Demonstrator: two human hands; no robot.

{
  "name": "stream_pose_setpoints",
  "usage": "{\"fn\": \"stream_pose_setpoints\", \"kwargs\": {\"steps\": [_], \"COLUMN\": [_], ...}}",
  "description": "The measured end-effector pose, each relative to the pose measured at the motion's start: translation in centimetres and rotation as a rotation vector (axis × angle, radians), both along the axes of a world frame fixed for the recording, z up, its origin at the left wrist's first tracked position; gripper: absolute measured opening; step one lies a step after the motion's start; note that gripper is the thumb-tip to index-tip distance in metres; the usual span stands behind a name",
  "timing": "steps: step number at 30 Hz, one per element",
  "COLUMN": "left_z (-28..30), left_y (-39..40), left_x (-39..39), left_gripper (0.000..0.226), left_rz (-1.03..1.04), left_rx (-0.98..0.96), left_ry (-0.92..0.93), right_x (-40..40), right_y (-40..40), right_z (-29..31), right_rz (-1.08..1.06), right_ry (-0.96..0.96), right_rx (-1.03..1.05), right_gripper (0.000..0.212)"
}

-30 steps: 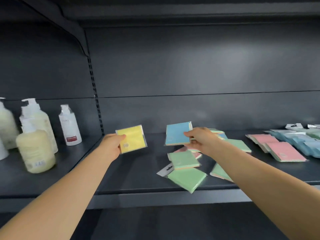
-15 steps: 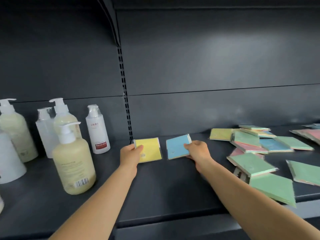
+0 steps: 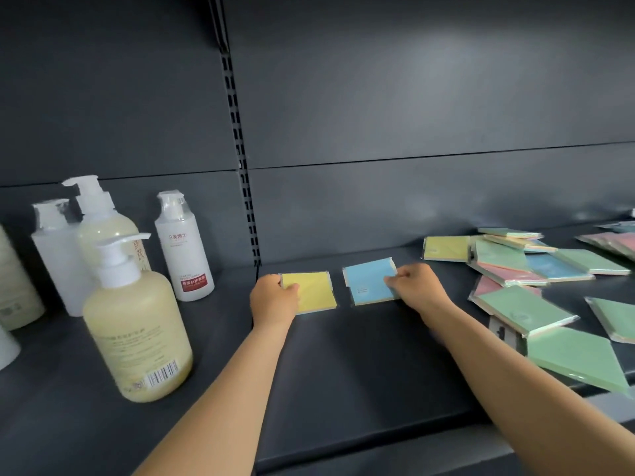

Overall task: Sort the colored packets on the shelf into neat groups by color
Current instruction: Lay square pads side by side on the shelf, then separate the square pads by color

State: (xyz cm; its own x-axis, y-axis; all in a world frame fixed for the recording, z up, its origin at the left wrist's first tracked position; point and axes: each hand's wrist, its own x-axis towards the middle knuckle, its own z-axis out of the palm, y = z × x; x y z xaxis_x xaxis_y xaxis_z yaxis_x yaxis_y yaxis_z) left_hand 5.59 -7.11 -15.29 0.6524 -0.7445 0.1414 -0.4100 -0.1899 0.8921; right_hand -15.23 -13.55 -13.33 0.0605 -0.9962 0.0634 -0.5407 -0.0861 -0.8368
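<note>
A yellow packet (image 3: 314, 291) lies flat on the dark shelf (image 3: 343, 355) near its back wall. My left hand (image 3: 273, 302) grips its left edge, thumb on top. Beside it to the right lies a blue packet (image 3: 367, 281), and my right hand (image 3: 414, 286) pinches its right edge. A loose heap of packets sits further right: a second yellow one (image 3: 446, 248), green ones (image 3: 522, 309), pink ones (image 3: 508, 271) and another blue one (image 3: 553, 267), overlapping at odd angles.
Several pump bottles stand on the left shelf section, the nearest a big yellowish one (image 3: 137, 324) and a white one with a red label (image 3: 184, 249). A slotted upright (image 3: 240, 149) divides the back wall. More pink packets (image 3: 615, 242) lie at the far right.
Both hands have lowered the yellow and blue packets onto the shelf side by side. The view has swung left, bringing the bottles closer.
</note>
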Motion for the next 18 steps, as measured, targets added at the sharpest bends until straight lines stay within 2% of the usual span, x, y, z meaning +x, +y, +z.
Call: {"fn": "stream_pose_setpoints", "kwargs": {"steps": [3, 9, 11, 13, 15, 18], "left_z": [-0.2, 0.1, 0.4, 1.0, 2.2, 4.8], "left_y": [-0.2, 0.1, 0.4, 0.5, 0.4, -0.5], "left_x": [-0.1, -0.5, -1.0, -1.4, -2.0, -4.3], "left_gripper": [0.042, 0.040, 0.031, 0.011, 0.037, 0.042], "left_rz": [0.011, 0.016, 0.028, 0.009, -0.013, -0.100], "left_rx": [0.036, 0.091, 0.089, 0.074, 0.075, 0.034], "left_ry": [-0.062, -0.215, -0.216, -0.222, -0.289, -0.381], "right_x": [-0.3, -0.6, -0.6, -0.7, -1.6, -4.9], "right_y": [-0.3, -0.4, -0.2, 0.0, 0.0, -0.6], "right_z": [-0.2, -0.7, -0.5, 0.0, 0.9, 3.3], "right_rz": [-0.019, -0.046, -0.049, -0.026, -0.007, 0.007], "right_ry": [0.042, 0.083, 0.105, 0.144, 0.175, 0.218], "right_rx": [-0.004, -0.050, -0.071, -0.092, -0.136, -0.252], "right_gripper": [0.020, 0.027, 0.025, 0.031, 0.028, 0.024]}}
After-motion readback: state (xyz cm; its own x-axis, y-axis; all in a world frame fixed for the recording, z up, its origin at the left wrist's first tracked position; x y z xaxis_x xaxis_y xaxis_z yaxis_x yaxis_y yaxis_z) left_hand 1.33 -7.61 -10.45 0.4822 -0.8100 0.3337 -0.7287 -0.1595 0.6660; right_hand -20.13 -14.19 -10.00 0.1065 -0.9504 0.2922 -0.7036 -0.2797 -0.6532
